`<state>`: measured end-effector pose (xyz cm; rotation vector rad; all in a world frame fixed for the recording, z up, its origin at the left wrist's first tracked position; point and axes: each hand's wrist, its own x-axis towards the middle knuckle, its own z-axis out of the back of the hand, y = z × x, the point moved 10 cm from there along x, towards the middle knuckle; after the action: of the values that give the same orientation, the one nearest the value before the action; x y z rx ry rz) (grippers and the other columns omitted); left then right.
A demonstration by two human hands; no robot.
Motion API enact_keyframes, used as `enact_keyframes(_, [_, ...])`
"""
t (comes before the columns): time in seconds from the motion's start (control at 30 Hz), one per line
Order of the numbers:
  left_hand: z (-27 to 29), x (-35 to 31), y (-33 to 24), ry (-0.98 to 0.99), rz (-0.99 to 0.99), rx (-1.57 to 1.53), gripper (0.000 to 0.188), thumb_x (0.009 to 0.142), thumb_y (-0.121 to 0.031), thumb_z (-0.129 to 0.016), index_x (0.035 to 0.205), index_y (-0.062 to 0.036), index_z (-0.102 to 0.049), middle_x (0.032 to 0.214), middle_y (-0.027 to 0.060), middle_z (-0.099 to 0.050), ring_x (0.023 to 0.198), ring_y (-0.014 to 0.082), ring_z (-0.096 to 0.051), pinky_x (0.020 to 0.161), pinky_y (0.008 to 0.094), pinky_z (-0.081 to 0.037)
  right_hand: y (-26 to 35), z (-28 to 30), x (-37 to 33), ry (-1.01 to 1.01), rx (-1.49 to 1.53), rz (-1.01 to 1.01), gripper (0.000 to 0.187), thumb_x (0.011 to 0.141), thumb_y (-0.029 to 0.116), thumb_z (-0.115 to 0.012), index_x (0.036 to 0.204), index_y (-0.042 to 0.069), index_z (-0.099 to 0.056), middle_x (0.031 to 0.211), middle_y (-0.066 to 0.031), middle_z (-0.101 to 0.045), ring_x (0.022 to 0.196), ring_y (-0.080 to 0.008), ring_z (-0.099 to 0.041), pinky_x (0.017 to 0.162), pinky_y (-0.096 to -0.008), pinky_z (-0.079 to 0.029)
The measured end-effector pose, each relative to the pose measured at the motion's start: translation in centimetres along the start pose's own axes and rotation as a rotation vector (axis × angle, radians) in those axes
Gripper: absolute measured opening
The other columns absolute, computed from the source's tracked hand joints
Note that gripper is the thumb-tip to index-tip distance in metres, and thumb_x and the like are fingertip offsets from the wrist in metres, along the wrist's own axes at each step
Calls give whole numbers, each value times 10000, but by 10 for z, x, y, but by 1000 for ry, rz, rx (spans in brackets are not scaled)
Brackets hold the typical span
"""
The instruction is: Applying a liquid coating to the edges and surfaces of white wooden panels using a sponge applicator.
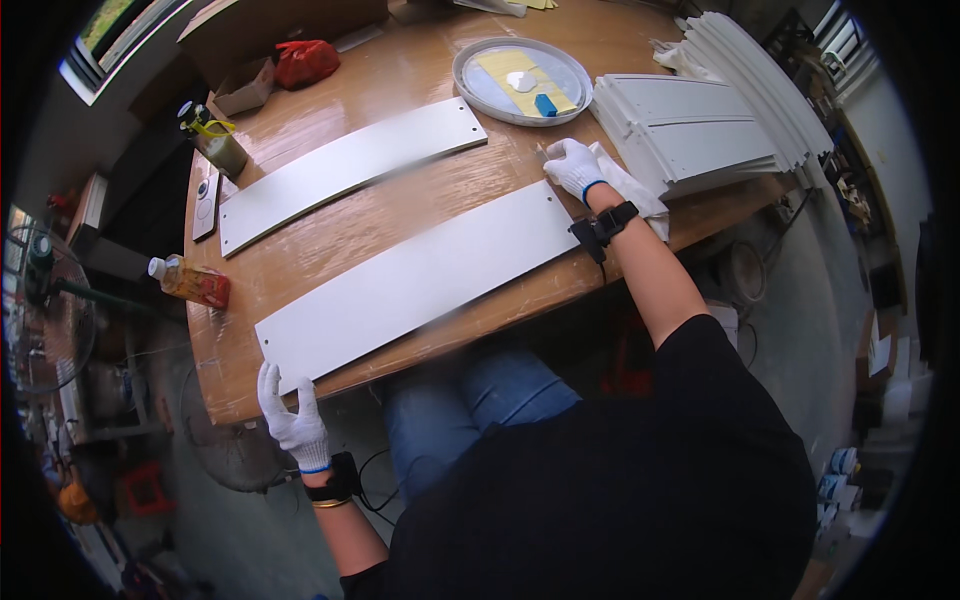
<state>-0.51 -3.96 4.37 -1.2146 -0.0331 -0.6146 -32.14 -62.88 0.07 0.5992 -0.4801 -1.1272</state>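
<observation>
Near white board (420, 285) lies flat mid-view on the desk (400, 212), long axis from 8 to 1 o'clock; step looks like handling or squaring it by its ends. Left hand (293, 425), 8 o'clock: gloved fingers spread, thumb well apart, at the board's end; can't tell if they grip. Right hand (574, 168), 1 o'clock: fingers partly curled just beyond the opposite corner; hold unclear, maybe something small at the tips. Next move probably calls for even support at both ends, keeping it level. Edges: board's long near side runs close to the desk's front edge, left end nearest the drop. Room: brown strip toward 11, before the far white board (350, 172). Tighter toward 1–2: white cloth (630, 190) beside the right hand, panel stack (700, 130) beyond, round tray (570, 73) toward 12.
</observation>
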Motion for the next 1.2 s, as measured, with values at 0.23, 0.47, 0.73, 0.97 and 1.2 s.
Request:
enact_keyframes(0.23, [-2, -3, 22, 227, -128, 790, 754, 784, -380, -788, 1386, -30, -498, 1513, 230, -360, 1368, 392, -368, 1152, 483, -267, 43, -5, -94, 14, 12, 73, 402, 823, 185, -584, 1203, 71, -649, 1035, -183, -697, 964, -316, -668, 888, -403, -521])
enact_keyframes(0.47, [-18, -3, 19, 221, -211, 705, 664, 805, -373, -764, 1356, -71, -550, 1499, 219, -396, 1360, 412, -368, 1158, 499, -236, 33, -9, -97, -137, -185, 37, 378, 854, 195, -560, 1213, 111, -645, 1110, -200, -664, 1053, -364, -625, 924, -470, -487])
enact_keyframes(0.73, [-15, -4, 22, 207, -132, 686, 617, 801, -316, -769, 1325, -51, -577, 1493, 207, -411, 1397, 356, -360, 1196, 499, -177, 68, -20, -118, -151, -278, 32, 381, 859, 187, -557, 1213, 77, -644, 1063, -190, -686, 1022, -364, -640, 919, -447, -500])
enact_keyframes(0.97, [-17, -4, 21, 193, -137, 679, 617, 806, -327, -768, 1323, -50, -578, 1495, 210, -410, 1392, 365, -366, 1190, 500, -196, 124, -79, -145, 44, -207, 223, 287, 893, 206, -523, 1129, 81, -628, 1026, -207, -668, 976, -374, -644, 858, -483, -513])
enact_keyframes(1.2, [-17, -5, 29, 197, -130, 704, 624, 803, -322, -773, 1328, -51, -572, 1495, 217, -407, 1398, 368, -357, 1189, 501, -195, 187, -109, -201, 247, -238, 395, 332, 912, 172, -467, 1180, 122, -658, 991, -180, -682, 918, -357, -660, 828, -477, -526])
